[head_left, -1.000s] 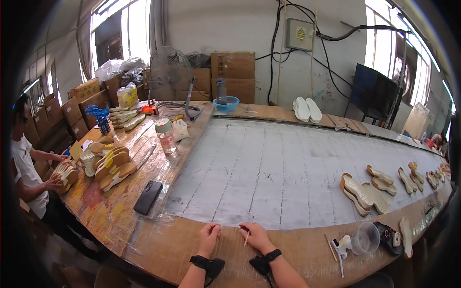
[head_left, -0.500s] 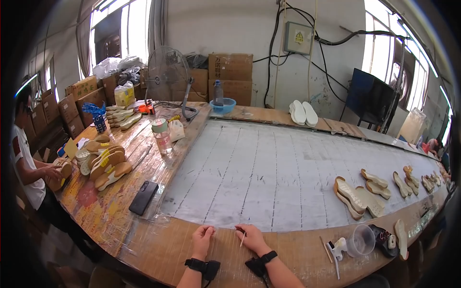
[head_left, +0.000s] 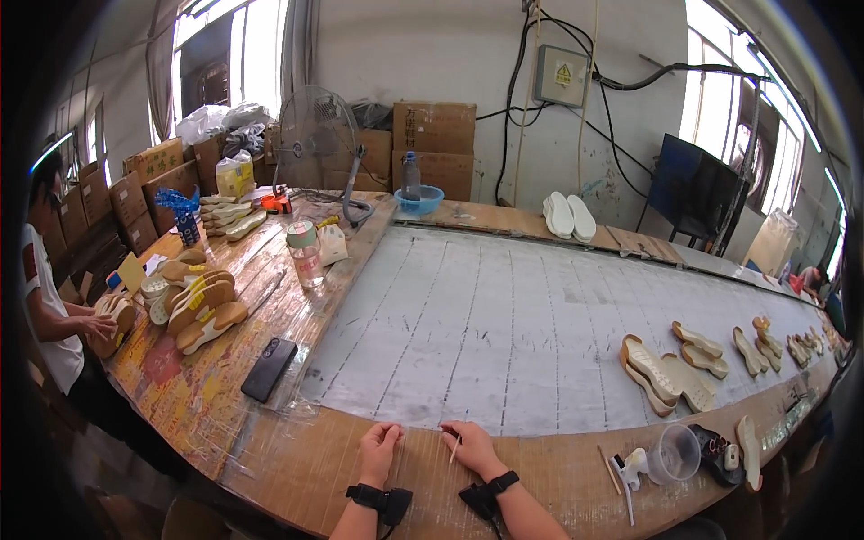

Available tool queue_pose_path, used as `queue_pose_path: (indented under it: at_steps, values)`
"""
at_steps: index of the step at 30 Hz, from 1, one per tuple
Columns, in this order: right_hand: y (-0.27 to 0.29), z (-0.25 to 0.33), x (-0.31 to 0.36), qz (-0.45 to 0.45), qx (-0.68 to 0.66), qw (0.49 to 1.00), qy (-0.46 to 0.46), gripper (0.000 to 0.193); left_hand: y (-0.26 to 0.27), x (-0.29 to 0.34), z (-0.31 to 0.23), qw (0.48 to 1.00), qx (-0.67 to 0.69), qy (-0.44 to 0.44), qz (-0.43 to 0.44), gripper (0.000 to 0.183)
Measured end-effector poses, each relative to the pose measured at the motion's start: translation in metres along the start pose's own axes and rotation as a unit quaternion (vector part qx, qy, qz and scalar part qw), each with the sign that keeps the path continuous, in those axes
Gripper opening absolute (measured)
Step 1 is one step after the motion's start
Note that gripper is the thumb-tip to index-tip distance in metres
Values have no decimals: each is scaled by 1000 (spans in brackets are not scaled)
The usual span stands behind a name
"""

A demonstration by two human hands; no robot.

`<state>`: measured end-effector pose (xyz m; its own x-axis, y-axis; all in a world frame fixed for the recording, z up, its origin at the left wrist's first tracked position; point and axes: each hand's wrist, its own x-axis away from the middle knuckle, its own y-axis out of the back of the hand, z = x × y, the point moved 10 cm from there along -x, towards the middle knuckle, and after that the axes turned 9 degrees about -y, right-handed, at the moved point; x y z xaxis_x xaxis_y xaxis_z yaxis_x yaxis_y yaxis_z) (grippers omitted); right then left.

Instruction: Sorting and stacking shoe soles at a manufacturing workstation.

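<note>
My left hand [head_left: 379, 445] hovers at or rests on the cardboard-covered near edge of the table, its fingertips pinched together. What they hold, if anything, is too small to make out. Beside it, my right hand [head_left: 474, 447] grips a thin pale stick [head_left: 455, 449] that points down toward the cardboard [head_left: 297, 459]. A gap separates the two hands. Beyond them stretches a grey conveyor belt [head_left: 486, 360] marked with dashed lines. Shoe soles with tan edges [head_left: 650, 369] lie in pairs on its right part.
Right of my hands are a clear plastic cup [head_left: 674, 454], a white brush-like tool [head_left: 630, 472] and a dark shoe [head_left: 715, 450]. A phone [head_left: 269, 370] lies left, near stacked soles [head_left: 207, 310]. White soles [head_left: 569, 216] rest on the far ledge. A co-worker [head_left: 58, 315] handles soles at left.
The belt's dashed lines and the soles on it have shifted slightly left. Both my hands keep their place and grip.
</note>
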<state>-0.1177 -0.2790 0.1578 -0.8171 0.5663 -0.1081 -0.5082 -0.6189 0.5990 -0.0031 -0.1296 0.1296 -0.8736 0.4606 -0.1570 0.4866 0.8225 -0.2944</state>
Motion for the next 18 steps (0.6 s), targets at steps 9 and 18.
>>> queue_pose_path:
  at_steps: [9,18]
  values:
    - [4,0,3,-1,0,1000,-6,24,0,1,5,1000,5,-1,7,12]
    - [2,-3,2,-4,4,1000,-5,25,-1,1,1,1000,2,-2,4,12]
